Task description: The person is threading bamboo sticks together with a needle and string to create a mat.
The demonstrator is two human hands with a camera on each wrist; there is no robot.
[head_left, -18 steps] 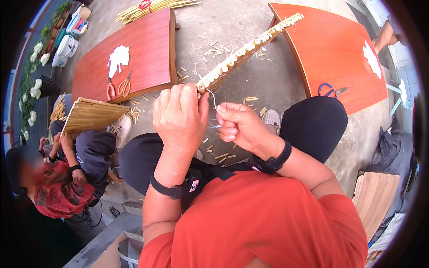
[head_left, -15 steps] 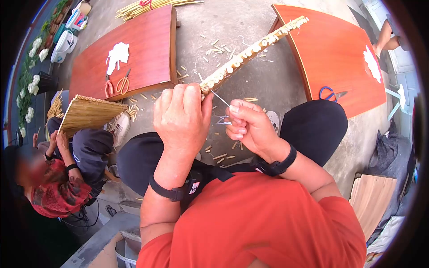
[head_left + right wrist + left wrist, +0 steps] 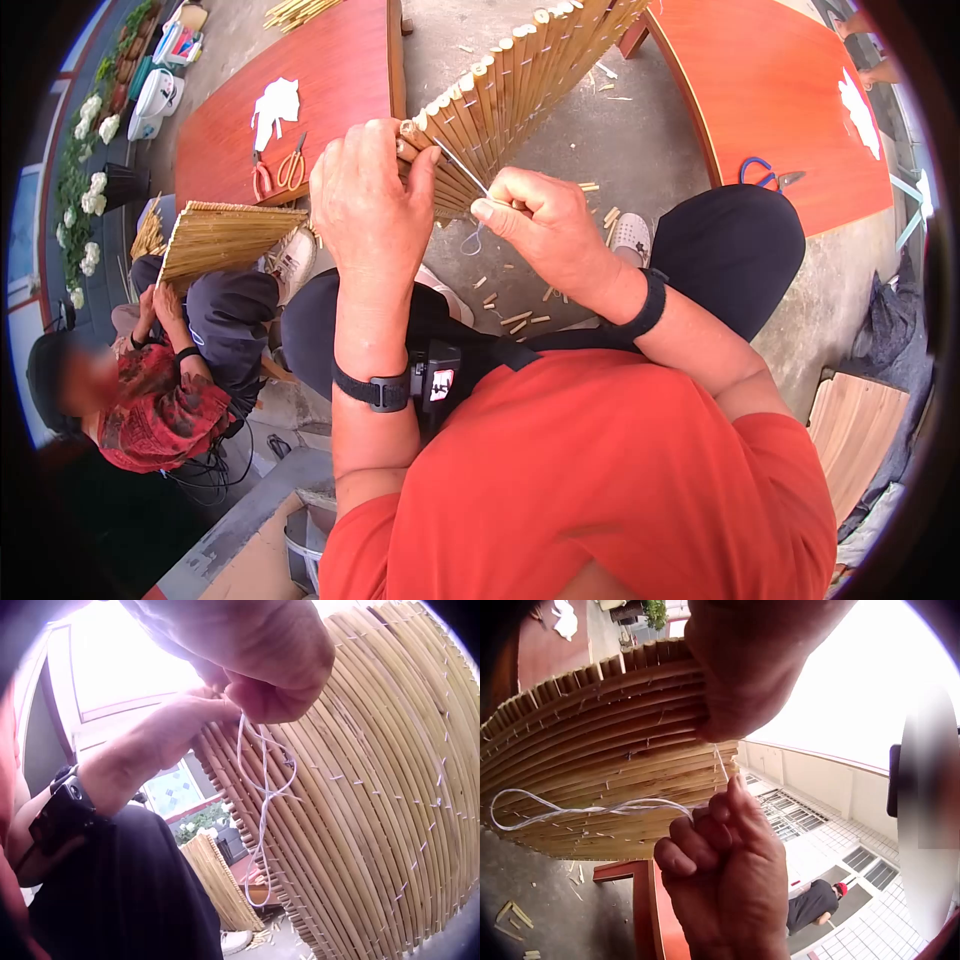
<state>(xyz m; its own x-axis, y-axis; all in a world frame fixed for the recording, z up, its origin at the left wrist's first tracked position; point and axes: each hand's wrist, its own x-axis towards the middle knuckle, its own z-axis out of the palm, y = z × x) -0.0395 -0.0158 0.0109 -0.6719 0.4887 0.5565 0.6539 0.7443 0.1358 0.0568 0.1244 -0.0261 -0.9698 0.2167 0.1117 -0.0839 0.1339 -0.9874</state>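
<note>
Left hand [image 3: 365, 205]: we hold the wrist raised, fingers curled over the near edge of the bamboo mat [image 3: 515, 75], gripping it at centre. Right hand [image 3: 540, 225]: just right, knuckles up, thumb and forefinger pinching white thread [image 3: 592, 810]; its loop hangs against the slats.

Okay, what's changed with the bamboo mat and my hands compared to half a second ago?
The bamboo mat turned from edge-on to showing its flat face and rose nearer the camera. The right hand moved up against the slats, the white thread now looping below it. Unchanged: the left hand grips the mat's near edge, the right pinches the thread.
</note>
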